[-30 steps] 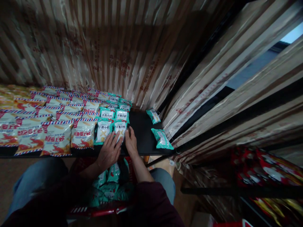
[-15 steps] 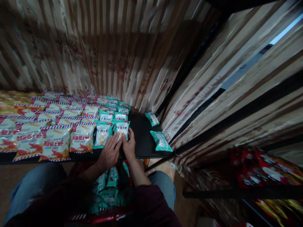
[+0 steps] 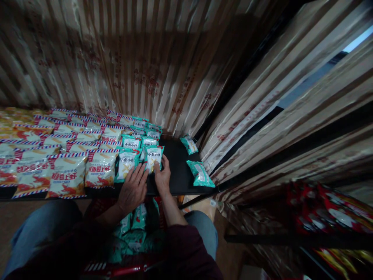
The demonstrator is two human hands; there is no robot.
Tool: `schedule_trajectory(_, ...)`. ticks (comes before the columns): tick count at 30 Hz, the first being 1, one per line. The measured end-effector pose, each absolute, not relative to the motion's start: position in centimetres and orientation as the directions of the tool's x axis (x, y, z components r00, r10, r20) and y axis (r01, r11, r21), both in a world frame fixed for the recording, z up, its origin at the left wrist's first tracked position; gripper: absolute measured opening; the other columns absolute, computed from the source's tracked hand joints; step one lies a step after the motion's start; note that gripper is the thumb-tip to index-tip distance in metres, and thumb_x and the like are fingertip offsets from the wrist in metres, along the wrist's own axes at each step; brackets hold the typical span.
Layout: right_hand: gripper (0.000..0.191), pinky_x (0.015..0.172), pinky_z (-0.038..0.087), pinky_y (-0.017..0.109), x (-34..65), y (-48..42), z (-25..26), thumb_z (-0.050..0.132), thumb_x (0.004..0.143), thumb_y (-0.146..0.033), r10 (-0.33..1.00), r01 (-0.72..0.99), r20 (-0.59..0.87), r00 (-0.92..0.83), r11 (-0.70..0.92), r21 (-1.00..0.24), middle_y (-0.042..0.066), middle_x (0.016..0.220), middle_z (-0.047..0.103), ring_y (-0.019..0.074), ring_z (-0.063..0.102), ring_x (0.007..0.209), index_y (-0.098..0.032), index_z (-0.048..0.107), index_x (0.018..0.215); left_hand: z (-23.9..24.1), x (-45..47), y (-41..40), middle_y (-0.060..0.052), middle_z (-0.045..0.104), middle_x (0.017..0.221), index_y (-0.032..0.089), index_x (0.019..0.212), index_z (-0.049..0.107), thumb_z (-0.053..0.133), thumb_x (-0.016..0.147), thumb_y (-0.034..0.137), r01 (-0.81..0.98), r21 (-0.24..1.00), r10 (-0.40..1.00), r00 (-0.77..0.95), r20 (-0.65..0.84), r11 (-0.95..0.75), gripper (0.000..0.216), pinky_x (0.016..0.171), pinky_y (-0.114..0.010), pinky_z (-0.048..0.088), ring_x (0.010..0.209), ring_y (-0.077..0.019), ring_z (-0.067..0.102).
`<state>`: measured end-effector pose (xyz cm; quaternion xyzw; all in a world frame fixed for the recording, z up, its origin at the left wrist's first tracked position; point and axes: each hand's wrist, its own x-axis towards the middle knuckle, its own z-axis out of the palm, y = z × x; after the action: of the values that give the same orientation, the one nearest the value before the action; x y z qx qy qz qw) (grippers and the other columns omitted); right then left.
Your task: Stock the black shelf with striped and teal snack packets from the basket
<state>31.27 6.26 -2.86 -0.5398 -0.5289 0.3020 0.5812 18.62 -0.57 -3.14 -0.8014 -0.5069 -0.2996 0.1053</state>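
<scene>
Head view: right hand [image 3: 162,179] grip clamped on teal snack packet [image 3: 154,155]. Beside it, left hand [image 3: 132,190] lies flat, grip apart, on neighbouring packet [image 3: 125,165].

The small teal foil snack packet [image 3: 154,156], with a white panel and dark Chinese lettering, lies face up near the front of the black shelf [image 3: 177,171]. It sits at a slight slant, its top leaning right. Its lower edge lies under the thumb and fingertips of the right hand [image 3: 162,178]. Just to its left, a second teal foil packet of the same kind [image 3: 126,164] lies flat and face up, its lower right corner under the fingers of the left hand [image 3: 132,190].
</scene>
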Motion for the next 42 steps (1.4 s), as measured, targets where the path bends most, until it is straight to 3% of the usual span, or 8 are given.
schedule_trajectory(13,0.056,0.105,0.037,0.044,30.0,5.8,-3.3,0.044,0.088,-0.045,0.933,0.472,0.298,0.200,0.174,-0.864,0.016,0.133,0.054,0.0261,0.049,0.123,-0.012,0.045,0.133,-3.5,18.7,-0.5,-0.018,0.033,0.150,0.009,0.134,0.047,0.047,0.084,0.019,0.883,0.156,0.776,0.291,0.560,-0.443,0.051,0.114,-0.053,0.021,0.143,-0.0322,0.019)
schedule_trajectory(21,0.056,0.105,0.035,0.046,29.3,5.4,-3.0,0.040,0.091,-0.047,0.959,0.493,0.230,0.164,0.122,-0.861,0.015,0.136,0.052,0.0269,0.047,0.126,-0.016,0.042,0.137,-3.4,18.6,-0.4,-0.020,0.032,0.150,0.009,0.135,0.046,0.047,0.085,0.020,0.882,0.188,0.778,0.260,0.572,-0.433,0.051,0.113,-0.056,0.021,0.143,-0.0335,0.015)
schedule_trajectory(27,0.065,0.109,0.030,0.048,29.8,4.5,-2.5,0.038,0.091,-0.047,0.963,0.490,0.220,0.157,0.117,-0.864,0.020,0.144,0.041,0.0286,0.038,0.133,-0.009,0.032,0.143,-3.4,18.4,-0.5,-0.019,0.033,0.150,0.007,0.134,0.046,0.044,0.085,0.018,0.864,0.172,0.768,0.309,0.561,-0.473,0.050,0.114,-0.054,0.022,0.144,-0.0316,0.014)
schedule_trajectory(33,0.056,0.111,0.028,0.044,30.1,2.3,-3.1,0.039,0.091,-0.042,0.929,0.474,0.296,0.221,0.163,-0.865,0.017,0.142,0.044,0.0238,0.038,0.133,-0.011,0.039,0.138,-3.7,17.7,-0.9,-0.019,0.033,0.150,0.007,0.136,0.043,0.040,0.086,0.015,0.803,0.215,0.738,0.356,0.573,-0.555,0.051,0.114,-0.054,0.024,0.144,-0.0300,0.014)
schedule_trajectory(38,0.040,0.104,0.038,0.039,30.6,-1.0,-4.0,0.041,0.090,-0.037,0.900,0.374,0.350,0.259,0.241,-0.896,0.011,0.124,0.057,0.0197,0.052,0.117,-0.017,0.051,0.123,-5.4,18.0,-3.3,-0.016,0.048,0.140,0.010,0.125,0.053,0.039,0.084,0.010,0.672,0.287,0.676,0.430,0.599,-0.682,0.044,0.111,-0.048,0.035,0.140,-0.0254,0.028)
schedule_trajectory(42,0.038,0.107,0.035,0.042,30.9,-2.3,-4.1,0.043,0.089,-0.033,0.894,0.453,0.403,0.194,0.283,-0.846,0.012,0.127,0.054,0.0210,0.048,0.121,-0.017,0.052,0.122,-6.7,19.0,-5.5,-0.017,0.045,0.142,0.010,0.133,0.047,0.037,0.083,0.009,0.620,0.338,0.678,0.460,0.573,-0.708,0.051,0.110,-0.048,0.040,0.139,-0.0252,0.030)
